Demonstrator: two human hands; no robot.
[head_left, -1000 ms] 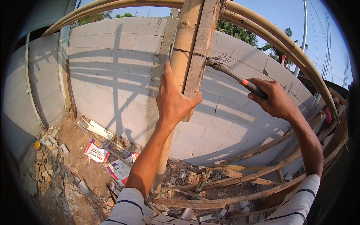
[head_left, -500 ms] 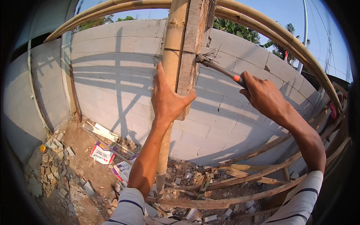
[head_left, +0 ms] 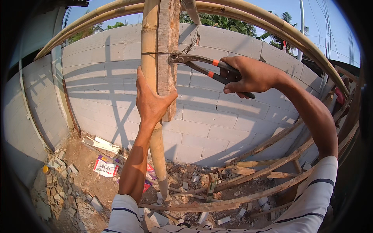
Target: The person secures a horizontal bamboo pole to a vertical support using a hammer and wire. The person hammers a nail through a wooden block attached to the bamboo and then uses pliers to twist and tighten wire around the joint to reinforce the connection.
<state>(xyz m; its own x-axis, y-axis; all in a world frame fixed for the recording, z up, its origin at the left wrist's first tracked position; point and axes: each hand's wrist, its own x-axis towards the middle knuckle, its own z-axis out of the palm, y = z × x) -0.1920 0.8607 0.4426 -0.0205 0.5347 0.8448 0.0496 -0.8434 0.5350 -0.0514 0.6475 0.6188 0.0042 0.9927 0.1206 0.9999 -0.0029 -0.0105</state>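
Note:
An upright bamboo pole (head_left: 150, 42) and a rough wooden post (head_left: 165, 77) stand side by side, bound by a dark tie wire (head_left: 150, 53). My left hand (head_left: 152, 101) wraps round both below the wire, thumb on the post and fingers along the pole. My right hand (head_left: 248, 75) holds the black handles of a pair of pincers (head_left: 198, 59) with orange bands. The handles are spread apart. The pincers' jaws rest at the post's right edge, by the wire; whether they grip it I cannot make out. Loose wire ends (head_left: 190, 46) stick out beside the jaws.
A grey block wall (head_left: 233, 105) runs behind the post. Curved-looking bamboo poles (head_left: 264, 21) cross overhead. Low wooden beams (head_left: 248, 198) span the lower right. Rubble (head_left: 62, 190) and a printed sack (head_left: 105, 167) lie on the ground at left.
The pincers' handles have spread from closed together to apart, and my right hand's grip has loosened. The whole view has shifted, so pole and post appear further left. My left hand keeps its hold.

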